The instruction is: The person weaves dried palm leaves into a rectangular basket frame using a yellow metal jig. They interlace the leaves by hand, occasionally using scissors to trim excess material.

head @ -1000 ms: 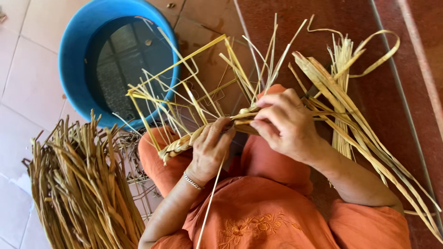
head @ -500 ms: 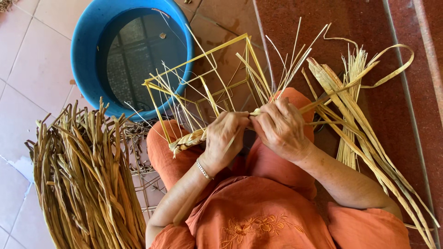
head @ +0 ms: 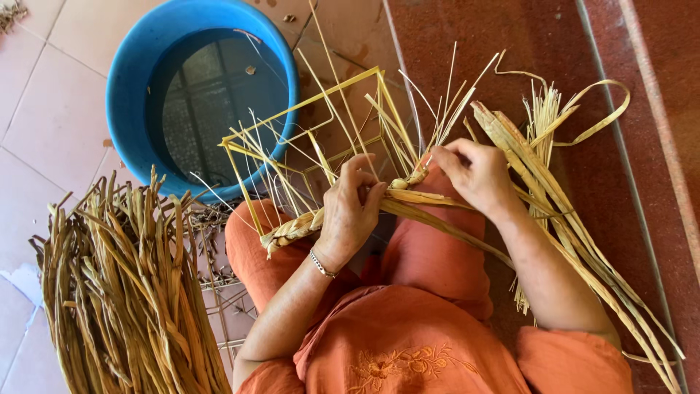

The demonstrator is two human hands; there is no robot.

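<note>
A round blue plastic tub of water [head: 131, 80] stands on the tiled floor [head: 44, 146], beside a heap of dried brown reeds [head: 124, 292]. Over the orange-clad lap, the left hand [head: 354, 215] and right hand [head: 474, 175] pinch a braided straw rope [head: 299, 226] against a yellow wire frame [head: 306, 109].

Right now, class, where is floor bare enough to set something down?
Bare red floor right of the loose strands; pale tiles left of the blue tub. Crowded: the dried bundle and wire frame.
</note>
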